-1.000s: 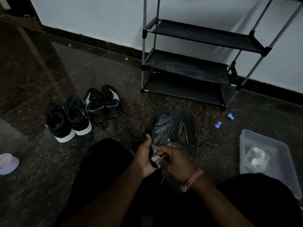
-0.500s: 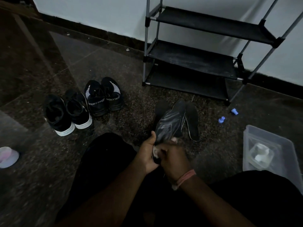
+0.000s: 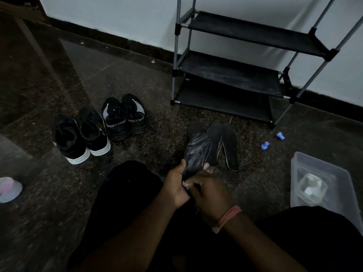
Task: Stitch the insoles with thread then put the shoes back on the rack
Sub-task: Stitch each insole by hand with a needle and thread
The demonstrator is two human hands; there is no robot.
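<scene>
A dark insole (image 3: 196, 152) stands upright between my hands above my lap. My left hand (image 3: 175, 185) grips its lower left edge with the thumb up along the side. My right hand (image 3: 210, 191) pinches at its heel end, where a pale worn patch shows; needle and thread are too small to make out. Three more insoles (image 3: 228, 146) lie on the floor behind it. Two pairs of black shoes (image 3: 98, 130) stand on the floor to the left. The black three-shelf rack (image 3: 231, 73) stands by the wall with nothing on its shelves.
A clear plastic box (image 3: 322, 173) with a pale bundle inside sits on the floor at my right. Two small blue spools (image 3: 272, 141) lie near the rack's right foot. A pale pink and white object (image 3: 8, 189) sits at the far left. My dark-clothed knees fill the foreground.
The view has shifted slightly. Both hands stay on the insole, and my right hand has closed in over its heel end, covering more of the pale patch.
</scene>
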